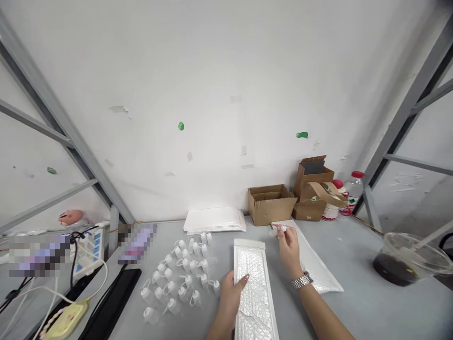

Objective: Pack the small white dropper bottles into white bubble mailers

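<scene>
My left hand point(230, 296) grips a long white bubble mailer point(255, 297) by its left edge, thumb across the bubbled face. To the right of it, my right hand point(290, 248) is raised with its fingertips pinched round a small translucent squeeze bottle point(273, 232), mostly hidden by the fingers. Several similar small bottles point(193, 267) with white caps stand in loose rows left of the mailer. Another white mailer point(320, 271) lies flat beneath and beyond my right hand.
Flat white mailers point(215, 221) are stacked against the wall. Behind my right hand stand an open cardboard box point(272, 210) and a brown paper bag point(309, 205). A plastic cup with dark liquid point(396, 269) sits at right. Phones, cables and a power strip point(90, 252) occupy the left.
</scene>
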Action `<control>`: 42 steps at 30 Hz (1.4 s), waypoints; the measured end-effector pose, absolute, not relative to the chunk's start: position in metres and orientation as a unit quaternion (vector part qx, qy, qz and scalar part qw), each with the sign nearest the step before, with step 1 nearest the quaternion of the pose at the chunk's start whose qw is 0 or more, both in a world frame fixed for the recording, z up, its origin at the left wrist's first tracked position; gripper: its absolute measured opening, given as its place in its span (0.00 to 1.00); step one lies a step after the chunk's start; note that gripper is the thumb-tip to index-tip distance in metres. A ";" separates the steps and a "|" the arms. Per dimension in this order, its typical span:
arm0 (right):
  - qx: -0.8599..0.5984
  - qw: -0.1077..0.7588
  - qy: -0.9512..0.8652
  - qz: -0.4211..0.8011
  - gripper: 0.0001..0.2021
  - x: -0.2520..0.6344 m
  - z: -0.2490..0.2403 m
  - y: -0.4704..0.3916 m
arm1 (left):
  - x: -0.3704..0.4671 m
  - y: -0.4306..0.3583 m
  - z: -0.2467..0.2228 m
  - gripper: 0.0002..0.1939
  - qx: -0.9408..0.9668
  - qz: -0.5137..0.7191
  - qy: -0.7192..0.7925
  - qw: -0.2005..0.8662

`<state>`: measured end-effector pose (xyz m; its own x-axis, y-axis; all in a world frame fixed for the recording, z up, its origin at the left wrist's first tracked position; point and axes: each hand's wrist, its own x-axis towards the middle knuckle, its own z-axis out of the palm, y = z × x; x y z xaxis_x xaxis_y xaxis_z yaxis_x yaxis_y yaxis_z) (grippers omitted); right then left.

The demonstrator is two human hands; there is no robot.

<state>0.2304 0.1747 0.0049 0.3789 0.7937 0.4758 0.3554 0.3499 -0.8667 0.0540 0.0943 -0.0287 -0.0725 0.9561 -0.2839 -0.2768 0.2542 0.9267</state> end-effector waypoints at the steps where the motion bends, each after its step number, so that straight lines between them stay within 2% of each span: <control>1: -0.521 0.635 -0.532 0.205 0.17 0.229 0.004 0.174 | 0.054 0.095 -0.029 0.26 0.317 0.523 0.524 0.592; 4: -0.459 0.620 -0.545 0.329 0.16 0.220 0.002 0.171 | 0.055 0.096 -0.029 0.25 0.287 0.535 0.514 0.606; 6: -0.445 0.604 -0.553 0.364 0.16 0.213 0.002 0.168 | 0.056 0.096 -0.030 0.25 0.270 0.533 0.498 0.629; 12: -0.468 0.587 -0.585 0.307 0.12 0.206 0.007 0.162 | 0.059 0.095 -0.027 0.24 0.244 0.529 0.492 0.647; 20: -0.454 0.497 -0.624 0.397 0.16 0.215 0.002 0.174 | 0.058 0.088 -0.014 0.21 0.237 0.509 0.501 0.659; 26: -0.478 0.438 -0.646 0.402 0.20 0.221 -0.003 0.179 | 0.057 0.086 -0.012 0.22 0.251 0.515 0.495 0.653; 35: -0.502 0.351 -0.701 0.364 0.13 0.223 -0.002 0.173 | 0.055 0.088 -0.008 0.24 0.319 0.508 0.487 0.635; 42: -0.517 0.335 -0.714 0.331 0.07 0.223 -0.008 0.175 | 0.055 0.087 -0.013 0.25 0.354 0.506 0.496 0.611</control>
